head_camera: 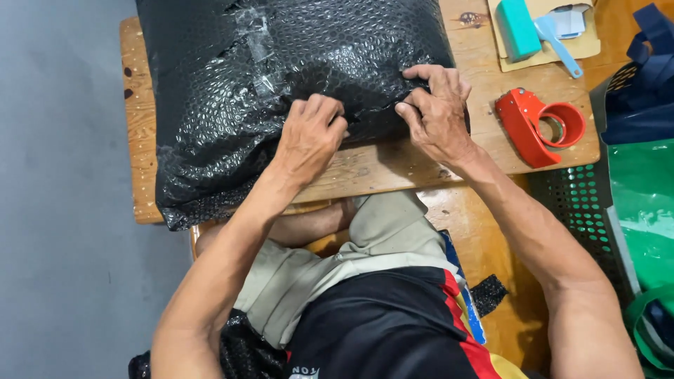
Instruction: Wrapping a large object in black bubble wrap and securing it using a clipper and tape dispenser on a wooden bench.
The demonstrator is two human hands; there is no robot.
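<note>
a big parcel (pixel 281 77) wrapped in black bubble wrap lies on a low wooden table (pixel 393 165), covering most of its left and middle. the left hand (pixel 309 137) presses curled fingers into the wrap at the parcel's near edge. the right hand (pixel 437 112) pinches the wrap at the parcel's near right corner. a red tape dispenser (pixel 537 125) sits near the table's right edge, a teal block (pixel 518 28) at the far right corner.

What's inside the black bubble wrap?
You can't tell. The black bubble wrap covers it fully, with clear tape on top. Both hands, left and right, grip its edge.
</note>
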